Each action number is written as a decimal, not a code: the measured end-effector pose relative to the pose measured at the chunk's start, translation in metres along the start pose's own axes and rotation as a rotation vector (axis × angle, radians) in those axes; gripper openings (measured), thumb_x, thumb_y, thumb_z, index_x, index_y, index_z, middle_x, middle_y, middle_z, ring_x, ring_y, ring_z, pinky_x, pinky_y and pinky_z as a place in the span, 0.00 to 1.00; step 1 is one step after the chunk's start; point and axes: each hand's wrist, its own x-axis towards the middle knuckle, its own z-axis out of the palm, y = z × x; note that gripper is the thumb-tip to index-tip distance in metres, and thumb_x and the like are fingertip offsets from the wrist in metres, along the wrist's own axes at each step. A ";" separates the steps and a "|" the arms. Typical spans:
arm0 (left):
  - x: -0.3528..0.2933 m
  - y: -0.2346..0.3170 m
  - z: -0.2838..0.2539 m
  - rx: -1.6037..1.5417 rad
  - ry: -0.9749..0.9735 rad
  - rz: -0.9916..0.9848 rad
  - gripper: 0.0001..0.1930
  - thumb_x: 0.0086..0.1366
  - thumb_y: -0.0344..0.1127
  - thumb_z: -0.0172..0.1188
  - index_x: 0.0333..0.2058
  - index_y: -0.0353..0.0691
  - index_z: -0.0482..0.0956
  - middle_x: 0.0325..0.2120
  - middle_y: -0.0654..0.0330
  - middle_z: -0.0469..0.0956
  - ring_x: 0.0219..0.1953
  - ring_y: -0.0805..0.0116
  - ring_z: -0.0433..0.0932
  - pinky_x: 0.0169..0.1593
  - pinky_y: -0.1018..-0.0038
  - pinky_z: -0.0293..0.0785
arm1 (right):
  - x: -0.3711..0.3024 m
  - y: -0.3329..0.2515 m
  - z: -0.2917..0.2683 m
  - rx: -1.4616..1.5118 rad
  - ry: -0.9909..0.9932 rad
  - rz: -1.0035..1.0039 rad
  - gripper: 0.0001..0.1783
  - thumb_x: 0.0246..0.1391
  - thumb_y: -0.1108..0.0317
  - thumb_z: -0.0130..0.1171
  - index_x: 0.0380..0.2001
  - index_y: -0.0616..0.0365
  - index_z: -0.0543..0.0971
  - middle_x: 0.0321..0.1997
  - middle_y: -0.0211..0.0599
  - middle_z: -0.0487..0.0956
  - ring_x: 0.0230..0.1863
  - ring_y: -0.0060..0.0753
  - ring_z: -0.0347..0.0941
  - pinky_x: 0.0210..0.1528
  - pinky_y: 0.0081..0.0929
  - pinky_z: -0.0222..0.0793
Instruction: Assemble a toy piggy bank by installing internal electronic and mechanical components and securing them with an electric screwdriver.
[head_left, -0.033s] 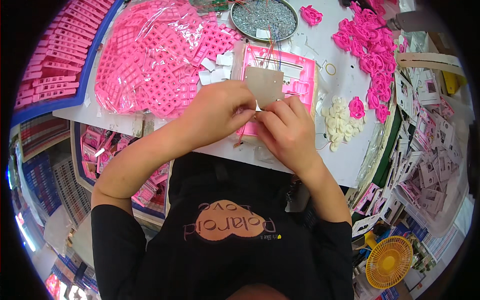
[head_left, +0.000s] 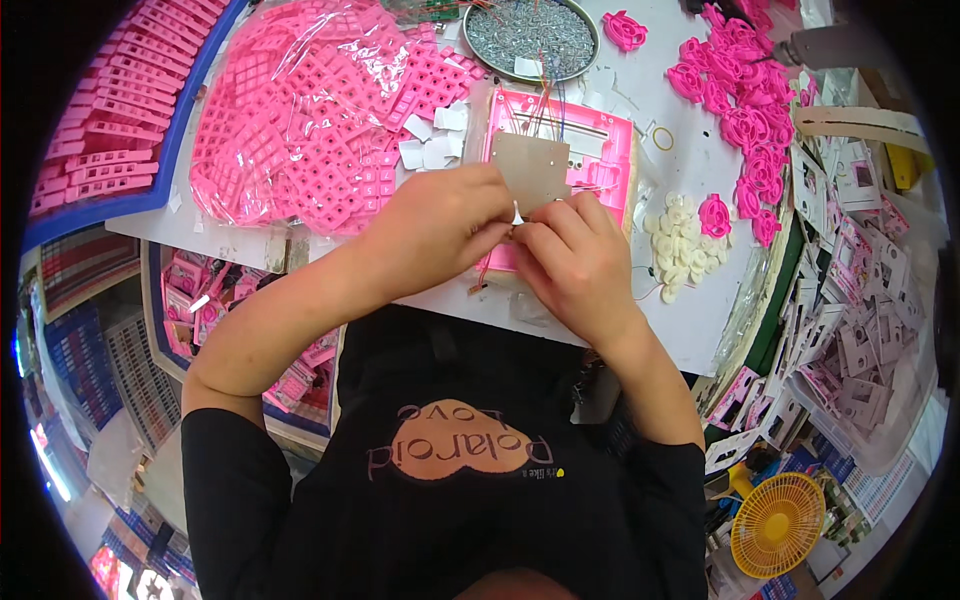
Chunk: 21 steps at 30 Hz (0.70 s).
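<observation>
A pink plastic housing (head_left: 622, 150) lies on the table in front of me, with wires and pale strips inside. Over it is a flat tan-grey board (head_left: 530, 168). My left hand (head_left: 445, 222) is closed in a pinch at the near edge of this board. A small white piece (head_left: 517, 214) shows at its fingertips. My right hand (head_left: 575, 255) is closed too, its fingertips meeting the left ones beside that white piece. Whatever sits between the right fingers is hidden. Loose wire ends (head_left: 478, 285) hang out near the housing's front edge.
Pink button pads in a clear bag (head_left: 290, 130) lie at the left, by a blue tray (head_left: 130, 208). Behind the housing stands a round tin of screws (head_left: 528, 40). White discs (head_left: 686, 245) and pink ring parts (head_left: 745, 120) lie at the right.
</observation>
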 end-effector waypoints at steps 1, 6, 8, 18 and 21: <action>-0.002 -0.001 0.001 0.007 -0.008 0.002 0.05 0.56 0.26 0.65 0.31 0.37 0.78 0.29 0.58 0.75 0.29 0.59 0.77 0.31 0.67 0.73 | 0.001 0.001 0.001 -0.014 -0.014 -0.016 0.09 0.37 0.71 0.65 0.26 0.54 0.77 0.31 0.29 0.73 0.37 0.35 0.70 0.35 0.33 0.66; -0.004 -0.002 0.003 0.040 -0.016 0.016 0.07 0.55 0.26 0.65 0.31 0.37 0.76 0.30 0.56 0.73 0.31 0.53 0.77 0.32 0.64 0.73 | 0.006 0.002 0.001 -0.065 -0.065 -0.084 0.04 0.38 0.70 0.59 0.23 0.55 0.77 0.28 0.30 0.71 0.35 0.34 0.69 0.33 0.32 0.64; -0.004 -0.003 0.004 0.042 -0.019 -0.002 0.07 0.55 0.26 0.65 0.30 0.37 0.75 0.30 0.56 0.72 0.31 0.52 0.76 0.32 0.63 0.73 | 0.008 0.002 0.000 -0.059 -0.081 -0.099 0.03 0.39 0.70 0.59 0.22 0.54 0.76 0.27 0.30 0.71 0.35 0.34 0.69 0.33 0.32 0.63; -0.002 -0.001 0.000 0.053 -0.099 -0.052 0.07 0.55 0.27 0.64 0.30 0.36 0.74 0.30 0.54 0.71 0.31 0.51 0.76 0.33 0.60 0.73 | 0.011 0.005 -0.002 -0.092 -0.184 -0.159 0.04 0.39 0.68 0.58 0.21 0.53 0.76 0.29 0.29 0.71 0.38 0.33 0.69 0.34 0.31 0.65; -0.004 -0.002 0.003 0.097 -0.090 -0.032 0.07 0.55 0.27 0.64 0.30 0.36 0.73 0.32 0.54 0.71 0.32 0.50 0.76 0.34 0.60 0.74 | 0.012 0.004 -0.001 -0.100 -0.167 -0.154 0.04 0.38 0.68 0.59 0.22 0.53 0.77 0.29 0.29 0.71 0.38 0.32 0.70 0.34 0.30 0.65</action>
